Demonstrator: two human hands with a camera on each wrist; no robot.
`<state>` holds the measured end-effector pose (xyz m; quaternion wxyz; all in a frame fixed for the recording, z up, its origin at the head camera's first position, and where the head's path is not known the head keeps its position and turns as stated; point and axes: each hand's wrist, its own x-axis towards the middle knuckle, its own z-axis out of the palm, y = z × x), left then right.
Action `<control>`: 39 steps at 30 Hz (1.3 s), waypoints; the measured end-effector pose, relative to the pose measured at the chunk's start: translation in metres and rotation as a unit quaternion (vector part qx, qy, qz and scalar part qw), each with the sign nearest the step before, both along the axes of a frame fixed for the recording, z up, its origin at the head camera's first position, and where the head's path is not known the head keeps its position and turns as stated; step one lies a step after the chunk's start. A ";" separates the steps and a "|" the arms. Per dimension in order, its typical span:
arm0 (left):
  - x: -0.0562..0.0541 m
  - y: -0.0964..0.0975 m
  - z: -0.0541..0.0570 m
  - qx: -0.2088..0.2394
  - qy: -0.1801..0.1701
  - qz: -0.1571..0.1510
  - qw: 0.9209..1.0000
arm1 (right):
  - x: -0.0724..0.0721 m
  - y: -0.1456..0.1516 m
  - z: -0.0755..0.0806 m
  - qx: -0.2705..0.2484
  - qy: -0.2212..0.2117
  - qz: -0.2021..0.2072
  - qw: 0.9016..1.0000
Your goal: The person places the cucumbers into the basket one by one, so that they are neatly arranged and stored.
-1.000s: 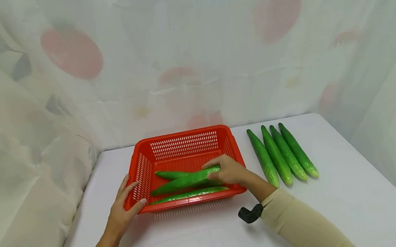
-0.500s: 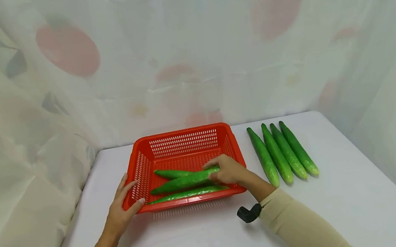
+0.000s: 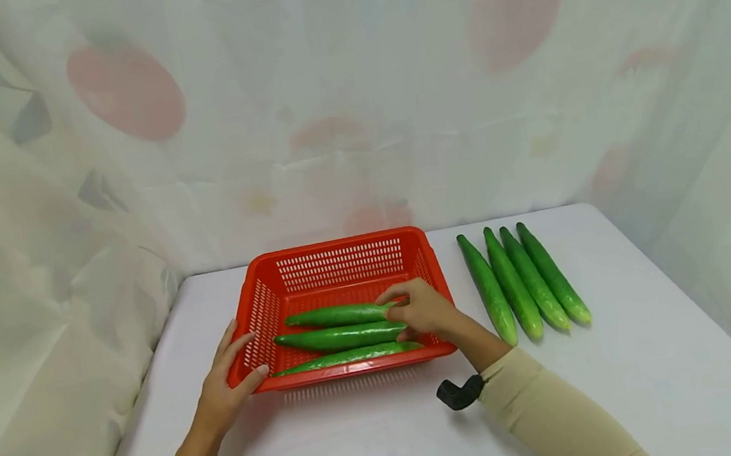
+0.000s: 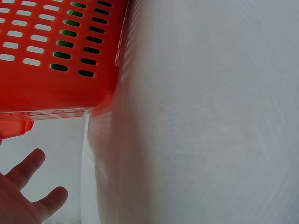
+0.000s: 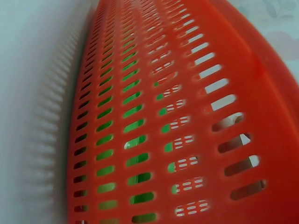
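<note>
While the left hand (image 3: 223,391) rested spread on the basket (image 3: 355,369), whether the right hand (image 3: 425,309) gripped cucumbers (image 3: 338,337) beneath was unclear.

Red is worn by the slotted basket (image 3: 340,244), green by the cucumbers (image 3: 338,336); white is shown by the surface (image 3: 336,437), beige by the sleeves (image 3: 553,418), and the pale curtain (image 3: 351,55) is printed with red fruit.

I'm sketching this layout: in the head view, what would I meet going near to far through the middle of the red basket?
Near rim, front cucumber, middle cucumber, back cucumber, far rim, patterned backdrop.
</note>
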<state>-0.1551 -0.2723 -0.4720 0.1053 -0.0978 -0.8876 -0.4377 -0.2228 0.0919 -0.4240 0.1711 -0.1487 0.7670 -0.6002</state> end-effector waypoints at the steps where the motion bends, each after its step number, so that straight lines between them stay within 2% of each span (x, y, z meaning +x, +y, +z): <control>1: 0.000 0.000 0.000 0.000 0.000 0.000 1.000 | 0.000 0.001 0.001 -0.013 -0.004 -0.003 1.000; 8: 0.002 0.001 0.002 0.011 -0.002 -0.002 1.000 | 0.005 0.009 0.007 -0.073 -0.003 -0.021 0.997; 18: 0.004 0.000 0.001 0.022 -0.006 0.003 1.000 | 0.019 0.031 0.022 -0.104 0.076 -0.033 0.991; 23: 0.002 0.001 0.000 0.024 -0.007 0.002 1.000 | 0.029 0.046 0.031 -0.153 0.136 -0.039 0.978; 26: 0.001 0.001 -0.001 0.024 -0.008 0.005 1.000 | 0.034 0.057 0.035 -0.165 0.171 -0.048 0.970; 33: 0.001 0.002 0.000 0.021 -0.008 0.004 1.000 | 0.042 0.082 0.040 -0.149 0.231 -0.096 0.957; 39: 0.002 0.002 0.001 0.014 -0.006 0.004 1.000 | 0.048 0.100 0.044 -0.136 0.253 -0.133 0.949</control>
